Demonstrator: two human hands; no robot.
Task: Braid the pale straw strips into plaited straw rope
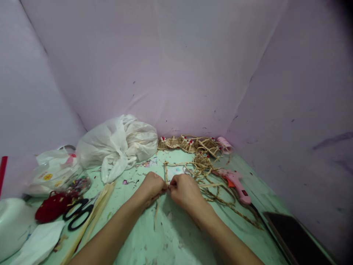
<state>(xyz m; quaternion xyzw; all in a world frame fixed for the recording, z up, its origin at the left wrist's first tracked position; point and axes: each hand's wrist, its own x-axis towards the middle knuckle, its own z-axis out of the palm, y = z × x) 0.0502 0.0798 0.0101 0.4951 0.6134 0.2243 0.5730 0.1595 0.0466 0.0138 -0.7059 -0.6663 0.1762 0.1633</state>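
Note:
My left hand and my right hand meet close together over the green tabletop. Between their pinched fingertips is a braided straw cord, which runs up from my fingers, bends at a corner and continues right toward a tangle of the same cord. Loose straw ends hang below my left hand. The exact spot where the fingers press is partly hidden by the knuckles. A coiled straw piece lies beyond my right hand, by the tangle.
Woven straw pieces with red and white beads line the back wall beside a pink thread spool. A pink glue gun and a dark flat device lie right. Leftward are a white plastic bag, scissors and straw strips.

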